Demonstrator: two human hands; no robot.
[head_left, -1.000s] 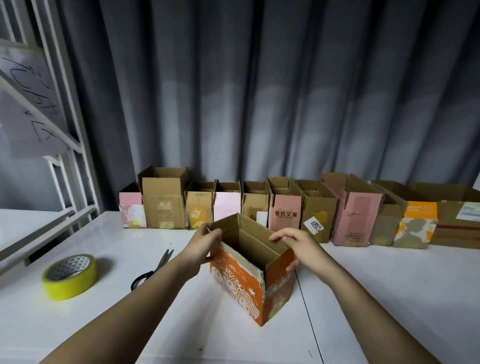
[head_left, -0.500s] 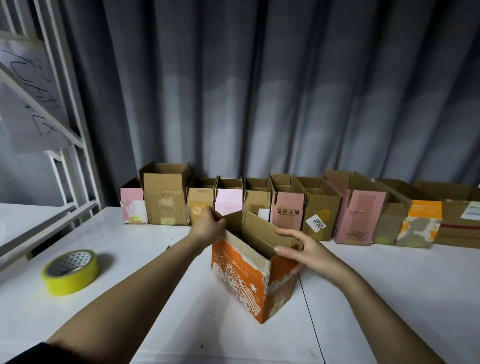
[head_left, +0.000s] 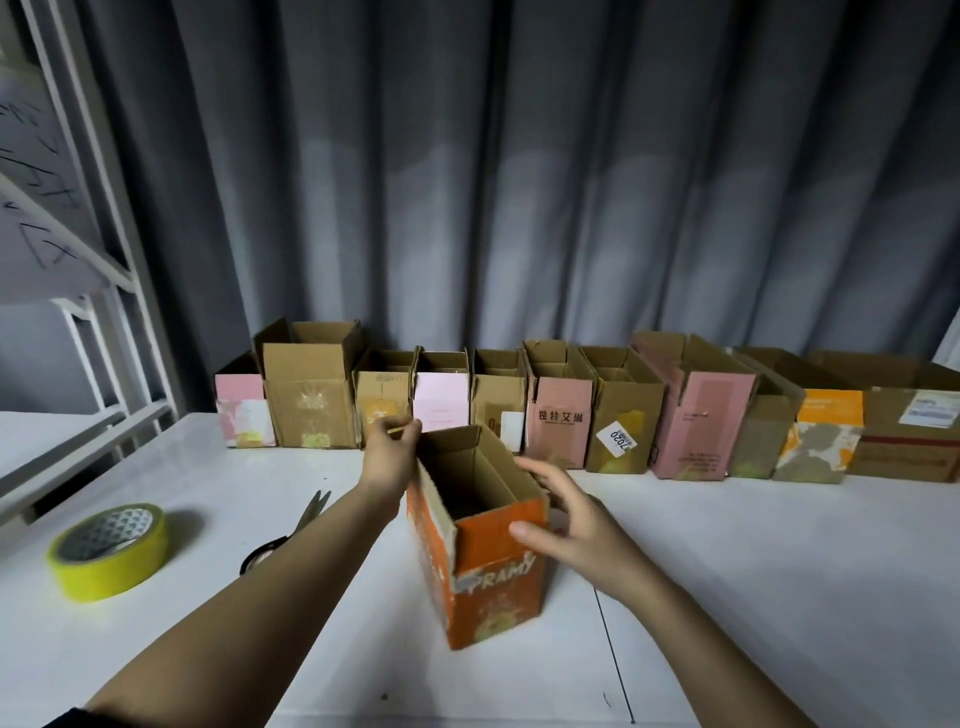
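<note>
An orange cardboard box (head_left: 493, 577) with white print stands upright and open-topped on the white table (head_left: 753, 571) in the middle of the view. My left hand (head_left: 389, 457) pinches the far left corner of the box's rim. My right hand (head_left: 566, 514) hovers at the box's right side with fingers spread and loosely bent. Its thumb touches the near orange wall, and the fingers hold nothing.
A row of several open cardboard boxes (head_left: 556, 415) lines the table's back edge in front of a grey curtain. A yellow tape roll (head_left: 109, 548) lies at the left, scissors (head_left: 291, 530) beside my left forearm. A white metal rack (head_left: 93, 291) stands far left.
The orange box has turned, so a narrow printed side now faces me. My right hand came off the rim and opened beside the box. My left hand kept its pinch on the far corner.
</note>
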